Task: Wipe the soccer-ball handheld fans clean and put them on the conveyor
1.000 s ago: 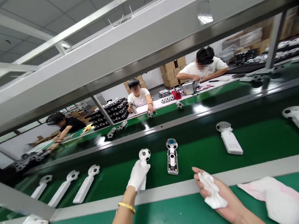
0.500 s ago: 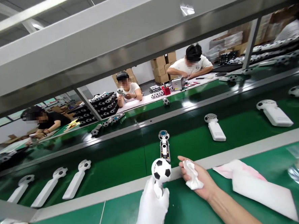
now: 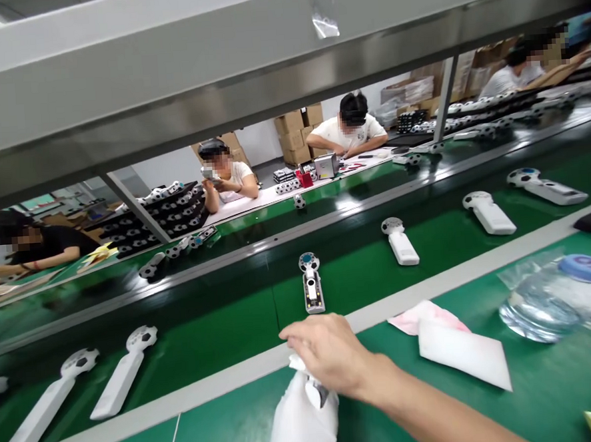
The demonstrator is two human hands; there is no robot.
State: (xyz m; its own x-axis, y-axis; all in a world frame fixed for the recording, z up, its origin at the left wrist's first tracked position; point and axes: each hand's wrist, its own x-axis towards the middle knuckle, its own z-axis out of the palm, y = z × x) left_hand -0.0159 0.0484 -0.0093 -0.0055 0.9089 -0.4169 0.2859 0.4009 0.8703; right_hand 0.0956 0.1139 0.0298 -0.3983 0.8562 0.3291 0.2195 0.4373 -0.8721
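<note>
My left hand (image 3: pixel 302 424), in a white glove, is closed around a white handheld device (image 3: pixel 316 393) with a football-patterned head. My bare right hand (image 3: pixel 338 355) lies over that head and hides it. A crumpled white wipe (image 3: pixel 297 362) shows beneath the right fingers, pressed against the device. Just beyond my hands, an opened device (image 3: pixel 312 293) with its inner parts exposed rests on the green conveyor belt (image 3: pixel 232 325).
More football-headed devices lie on the belt, left (image 3: pixel 118 385) and right (image 3: pixel 402 248). A white pad (image 3: pixel 464 354), a pinkish cloth (image 3: pixel 406 321) and a blue-capped water bottle (image 3: pixel 545 302) are on the green bench at right. Co-workers sit across the belt under a grey overhead beam (image 3: pixel 166 75).
My right hand, earlier palm up beside the device with the wipe, has turned over and moved left onto the ball-shaped head. The camera view has swung right.
</note>
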